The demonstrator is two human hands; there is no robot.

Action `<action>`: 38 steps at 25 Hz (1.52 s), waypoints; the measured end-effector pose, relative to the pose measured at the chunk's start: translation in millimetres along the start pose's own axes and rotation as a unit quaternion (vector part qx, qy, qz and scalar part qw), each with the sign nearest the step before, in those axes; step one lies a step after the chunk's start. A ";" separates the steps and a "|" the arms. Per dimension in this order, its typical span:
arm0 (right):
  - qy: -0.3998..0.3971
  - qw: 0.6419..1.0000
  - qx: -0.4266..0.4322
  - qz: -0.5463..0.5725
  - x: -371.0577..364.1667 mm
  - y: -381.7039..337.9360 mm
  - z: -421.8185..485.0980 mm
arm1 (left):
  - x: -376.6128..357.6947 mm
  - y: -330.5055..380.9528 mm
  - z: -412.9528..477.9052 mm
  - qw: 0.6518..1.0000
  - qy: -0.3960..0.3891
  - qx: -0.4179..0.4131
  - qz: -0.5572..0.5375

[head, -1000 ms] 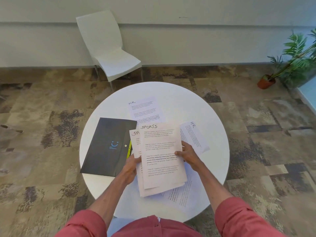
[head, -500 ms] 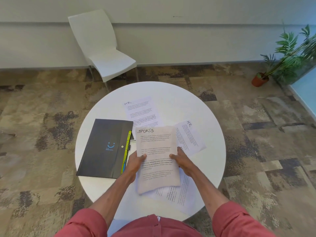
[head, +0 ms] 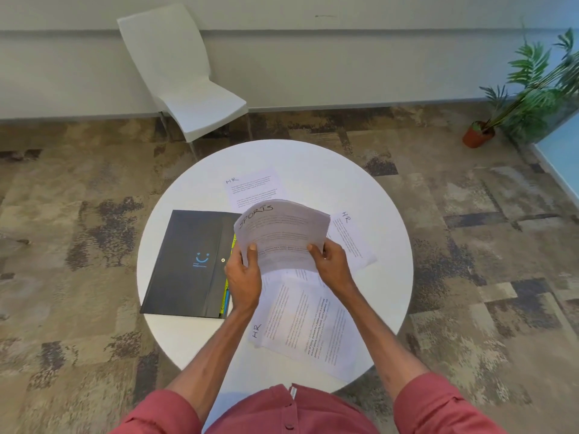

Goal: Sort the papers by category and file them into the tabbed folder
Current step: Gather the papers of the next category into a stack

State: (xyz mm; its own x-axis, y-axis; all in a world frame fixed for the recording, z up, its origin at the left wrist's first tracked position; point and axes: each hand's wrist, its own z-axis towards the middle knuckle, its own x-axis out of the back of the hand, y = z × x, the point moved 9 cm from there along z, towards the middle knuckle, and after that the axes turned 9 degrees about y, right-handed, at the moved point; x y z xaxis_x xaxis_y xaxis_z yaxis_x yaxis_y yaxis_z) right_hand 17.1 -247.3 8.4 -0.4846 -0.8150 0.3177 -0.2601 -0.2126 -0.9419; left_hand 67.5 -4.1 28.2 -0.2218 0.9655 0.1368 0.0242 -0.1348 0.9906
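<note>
1. A thin sheaf of white printed sheets headed "SPORTS" in black handwriting (head: 282,236) is held up off the round white table (head: 385,245), above its middle. The sheaf bows upward, its far edge curling over, and the edges of several sheets show at its right corner.
2. The left hand (head: 242,277) grips the sheaf's near left edge, thumb on top and fingers closed beneath it.
3. The right hand (head: 332,266) grips the near right edge in the same way, thumb pressed on the printed face and fingers curled under.
4. A flat black tabbed folder with a small blue smiling logo and a snap button (head: 188,264) lies closed on the left part of the table, just beside the left hand. Along its right edge, yellow-green and blue tab edges (head: 226,296) stick out; what else is inside cannot be seen.
5. Three lots of white sheets marked "HR" lie flat on the table:
   - a single HR sheet at the far side (head: 253,186), partly hidden by the raised sheaf;
   - an angled HR sheet on the right (head: 354,239), its near corner behind the right hand;
   - a loose overlapping HR pile at the near side (head: 300,324), turned sideways beneath the forearms.
6. Both red sleeves (head: 435,405) are pushed up past the forearms.
7. Beyond the table, a white plastic chair (head: 188,89) stands against the wall, and a potted green plant (head: 482,133) sits at the far right on the patterned carpet.
</note>
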 end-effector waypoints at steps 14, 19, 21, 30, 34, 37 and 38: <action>0.007 0.992 -0.121 -0.016 -0.5 87.6 -39.5 | 10.9 -57.6 -32.0 0.989 -0.094 0.013 0.114; -0.013 0.995 -0.086 -0.039 0.9 73.4 -26.9 | 9.9 -49.7 -24.3 0.992 -0.082 0.007 0.100; -0.021 0.997 -0.071 -0.021 5.7 56.1 -16.7 | 7.8 -52.5 -13.3 0.992 -0.084 0.027 0.088; -0.204 0.945 -0.254 0.025 -24.5 57.8 -17.2 | 32.9 -85.4 7.2 0.976 -0.079 0.160 0.123; -0.225 0.938 -0.264 -0.017 -34.9 79.8 -22.2 | 37.6 -115.8 9.2 0.954 -0.119 0.198 0.193; -0.203 0.938 -0.280 -0.028 -33.1 95.2 -17.7 | 44.4 -118.1 17.8 0.938 -0.120 0.164 0.282; -0.196 0.938 -0.284 -0.030 -33.0 99.9 -15.7 | 51.0 -116.3 25.2 0.934 -0.090 0.148 0.312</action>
State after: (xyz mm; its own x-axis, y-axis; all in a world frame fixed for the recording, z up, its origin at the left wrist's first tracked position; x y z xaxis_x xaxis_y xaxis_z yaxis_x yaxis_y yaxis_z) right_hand -5.9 -233.2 -94.5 -0.1389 -0.9703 0.1982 -0.7339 -0.0335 -0.6784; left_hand 77.9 66.4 -79.8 0.0929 0.7454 0.6601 0.3690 -0.6415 0.6725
